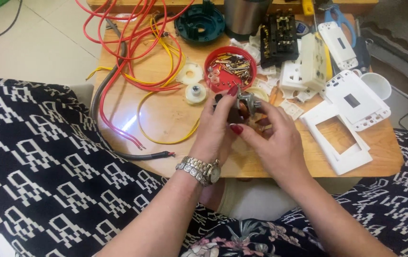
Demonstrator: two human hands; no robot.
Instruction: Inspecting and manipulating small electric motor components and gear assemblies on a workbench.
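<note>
Holding a small metal part (246, 101) between both hands above the bench (166, 114), the person works at its middle, just below a red lid (230, 68) full of brass screws. In the head view, the left hand (218, 126), a watch (200, 170) on its wrist, closes around the part from the left, thumb and fingers pressed on a dark body beneath the metal; its grip is narrow and full. The right hand (273, 138) pinches the same part from the right with thumb and forefinger, so its grip is also shut on it. Red wires (132, 43) and yellow wires (166, 140) loop over the left of the bench; white switch plates (351, 102) and a white frame (337, 138) lie to the right, well apart from the hands. The step looks like fitting or turning a piece on the part; the next move likely calls for a steady hold by the left hand while the right fingers twist or seat it.
</note>
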